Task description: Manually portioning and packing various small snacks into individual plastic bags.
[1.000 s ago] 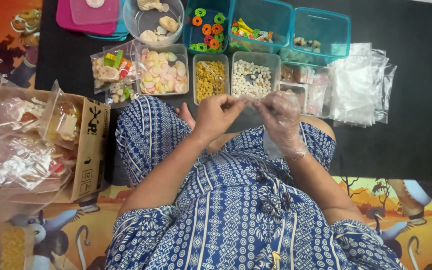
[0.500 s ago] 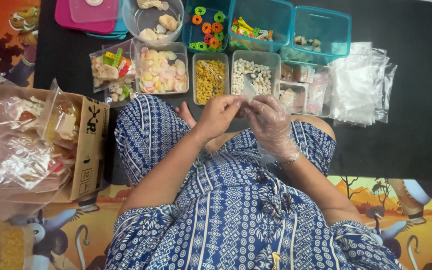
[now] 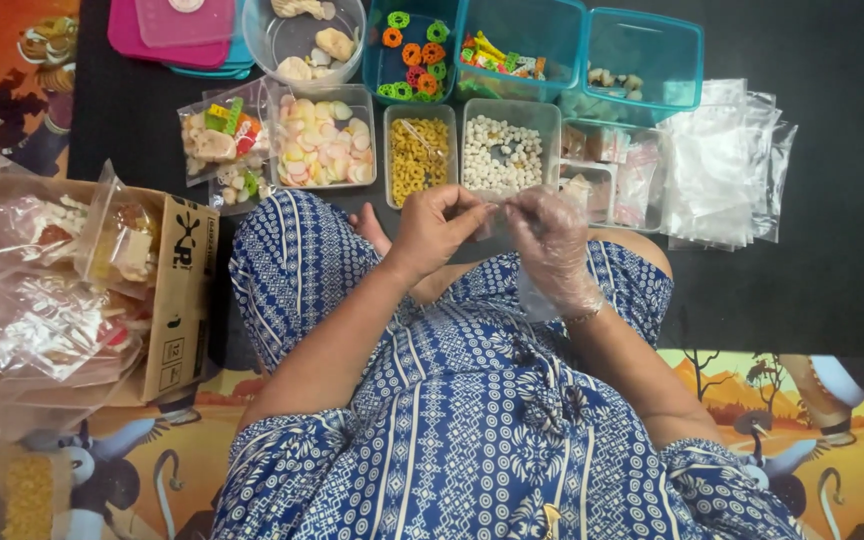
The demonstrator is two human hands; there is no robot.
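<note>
My left hand (image 3: 434,228) is bare and my right hand (image 3: 549,240) wears a thin clear plastic glove. Both pinch the top edge of a small clear plastic bag (image 3: 497,205), stretched between the fingers above my lap. The bag hangs just in front of a clear tub of small white pieces (image 3: 508,150) and a tub of yellow pieces (image 3: 420,153). The lower part of the bag is hard to tell from the glove.
Tubs of pale pink and white chips (image 3: 324,140), coloured rings (image 3: 412,55) and mixed snacks sit on a black mat (image 3: 832,200). A stack of empty clear bags (image 3: 717,165) lies at right. A cardboard box (image 3: 177,300) with filled bags stands at left.
The bag's top was lifted up over the white-pieces tub half a second ago; now it is lowered and pulled flat between both hands again. The hands stayed almost in place.
</note>
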